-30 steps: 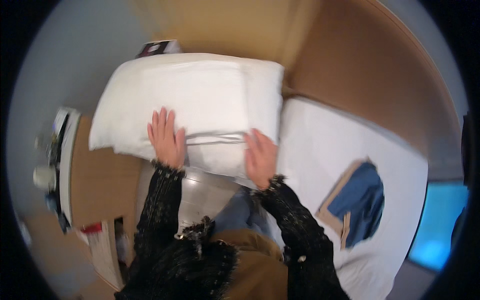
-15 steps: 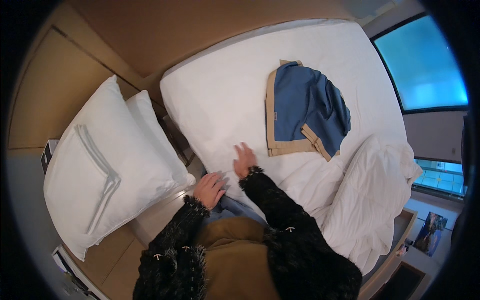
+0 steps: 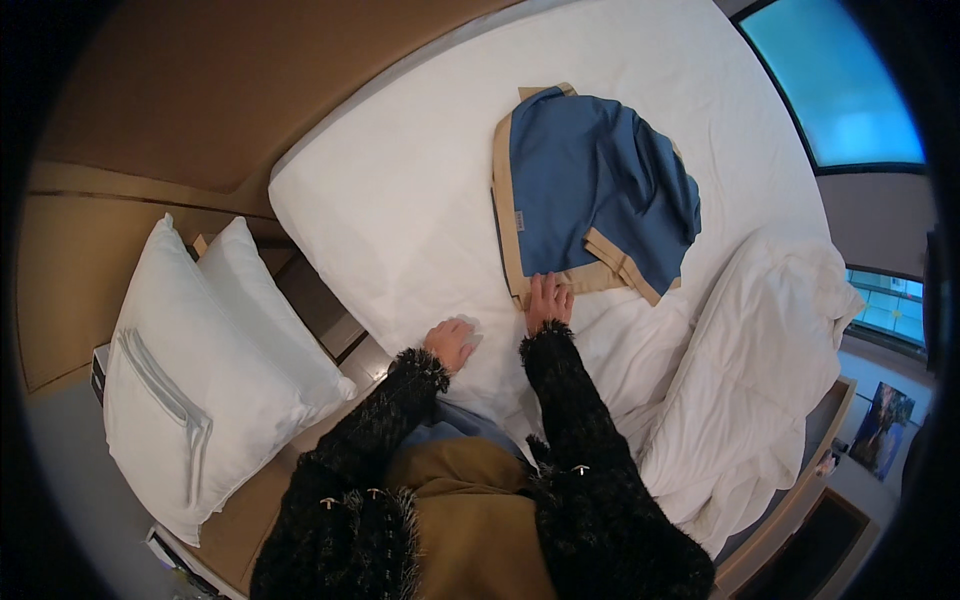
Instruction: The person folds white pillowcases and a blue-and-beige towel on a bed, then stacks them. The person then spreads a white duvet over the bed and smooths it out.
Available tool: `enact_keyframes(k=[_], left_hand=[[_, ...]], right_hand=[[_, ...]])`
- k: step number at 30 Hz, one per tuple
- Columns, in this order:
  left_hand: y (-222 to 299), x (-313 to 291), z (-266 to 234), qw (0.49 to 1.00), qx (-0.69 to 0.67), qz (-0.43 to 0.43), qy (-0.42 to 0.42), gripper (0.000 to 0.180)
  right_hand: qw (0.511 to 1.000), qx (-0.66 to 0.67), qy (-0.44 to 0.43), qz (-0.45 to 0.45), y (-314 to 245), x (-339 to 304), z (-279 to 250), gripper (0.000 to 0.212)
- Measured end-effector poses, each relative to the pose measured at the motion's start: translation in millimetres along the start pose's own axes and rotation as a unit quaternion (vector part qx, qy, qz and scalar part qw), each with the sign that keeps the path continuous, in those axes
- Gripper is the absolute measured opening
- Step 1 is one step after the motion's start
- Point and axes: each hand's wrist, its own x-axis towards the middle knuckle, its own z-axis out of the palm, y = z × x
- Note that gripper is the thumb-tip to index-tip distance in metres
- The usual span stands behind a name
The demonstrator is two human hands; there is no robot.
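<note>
A folded blue cloth with a tan border, like a bed runner [image 3: 565, 185], lies rumpled on the white bed sheet [image 3: 400, 200]. My right hand [image 3: 548, 298] lies over the tan border at its near left corner, fingers stretched forward and close together. Whether the fingertips press on the fabric cannot be told for sure. Down and to the left, my left hand [image 3: 452, 345] rests on the sheet near the bed's edge. Its fingers are loosely bent and a little apart, holding nothing.
At right, a white duvet [image 3: 745, 370] is heaped on the bed. Two white pillows [image 3: 225, 350] lean at the left, with folded white cloth [image 3: 160, 380] on the front one. A brown padded panel [image 3: 220, 90] borders the bed's far left side; a lit blue window [image 3: 830, 80] is far right.
My right hand has moved forward and right onto the runner's tan border. The left hand has shifted forward and right onto the sheet. The view has moved too; the runner keeps its shape.
</note>
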Motion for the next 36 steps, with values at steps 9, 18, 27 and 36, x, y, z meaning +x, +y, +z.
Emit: enact_keyframes(k=[9,18,27,36], left_hand=[[4,46,-3,0.925,-0.328,-0.188,0.040,0.055],[28,55,-37,0.751,-0.624,-0.212,0.035,0.055],[-13,13,-38,0.852,-0.446,-0.246,0.121,0.045],[-70,5,-126,0.813,-0.343,-0.170,0.440,0.035]], right_hand=[[0.957,0.288,0.013,0.029,25,46,-28,0.013],[0.876,0.477,-0.022,-0.070,-48,19,-115,0.012],[0.823,0.543,-0.112,-0.124,-79,-32,-114,0.034],[0.938,0.275,0.017,0.210,41,-68,-58,0.046]])
